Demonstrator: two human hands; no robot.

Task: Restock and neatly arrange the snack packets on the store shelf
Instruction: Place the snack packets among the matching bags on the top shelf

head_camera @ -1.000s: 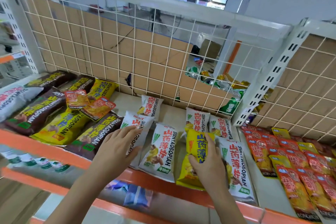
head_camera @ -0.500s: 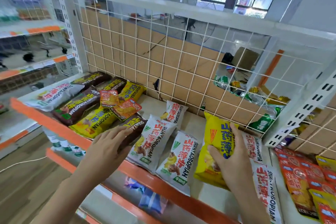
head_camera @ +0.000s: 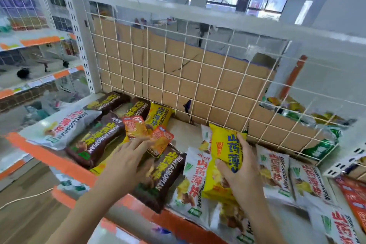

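My right hand (head_camera: 240, 176) grips a yellow snack packet (head_camera: 224, 154), held upright above the white packets (head_camera: 195, 180) lying on the shelf (head_camera: 65, 166). My left hand (head_camera: 126, 164) is spread flat, fingers apart, over a brown packet (head_camera: 164, 176), its fingertips at two small orange packets (head_camera: 146, 130). Further left lie another brown packet (head_camera: 95, 140), a yellow packet (head_camera: 158, 115) and a white packet (head_camera: 61, 125). More white packets (head_camera: 293, 178) lie to the right of my right hand.
A white wire grid backed with cardboard (head_camera: 188, 77) closes the shelf's rear. An orange front lip (head_camera: 49, 156) edges the shelf. Red-orange packets (head_camera: 354, 198) sit at the far right. Green packets (head_camera: 320, 144) lie behind the grid. Another shelving unit (head_camera: 35, 41) stands left.
My right hand lifted the yellow packet from lying among the white packets to upright. My left hand slid left from a white packet onto the brown one. My view swung left.
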